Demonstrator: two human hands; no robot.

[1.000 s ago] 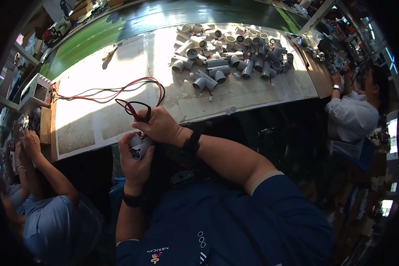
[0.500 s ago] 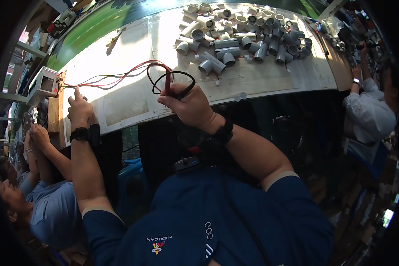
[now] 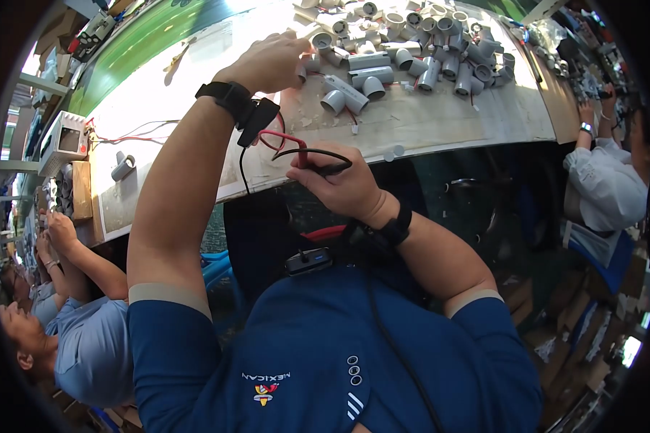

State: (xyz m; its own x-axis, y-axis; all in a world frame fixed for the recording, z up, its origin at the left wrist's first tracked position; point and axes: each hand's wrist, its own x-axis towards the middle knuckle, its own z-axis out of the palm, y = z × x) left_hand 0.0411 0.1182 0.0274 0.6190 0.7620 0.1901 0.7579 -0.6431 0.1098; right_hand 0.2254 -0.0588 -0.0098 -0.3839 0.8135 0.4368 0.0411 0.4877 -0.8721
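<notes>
reaching to grey fittings [image 3: 429, 54]: left hand [image 3: 271, 61], grip couldn't be told. right hand [image 3: 343, 179] gripped leads [image 3: 302, 155]. lone pipe piece [image 3: 124, 167] now showed on the bench [image 3: 120, 202], likely set aside.

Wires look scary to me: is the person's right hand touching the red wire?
Touching. The head view shows the red wire entering the grip of the right hand.
</notes>
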